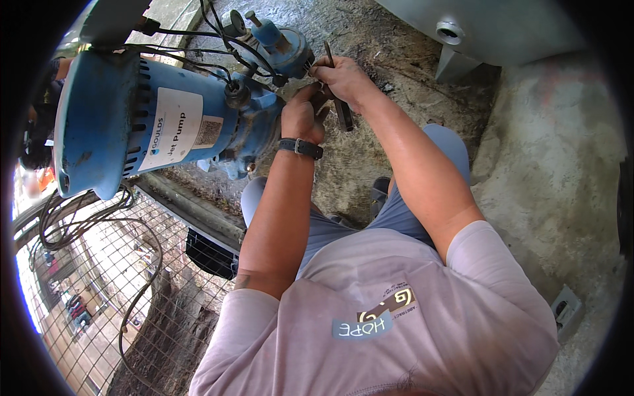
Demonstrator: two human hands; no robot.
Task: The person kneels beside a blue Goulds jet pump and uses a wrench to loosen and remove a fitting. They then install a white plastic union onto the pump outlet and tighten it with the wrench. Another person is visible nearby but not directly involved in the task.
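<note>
The right hand has its grip closed around a dark, elongated tool, which projects above and below the fingers. The left hand is positioned just beside it, fingers bent; whether its grip holds anything cannot be told. The tool is located to the right of the blue pump, near the smaller blue housing. Black cables run above the pump body. Concrete floor lies beneath the tool.
</note>
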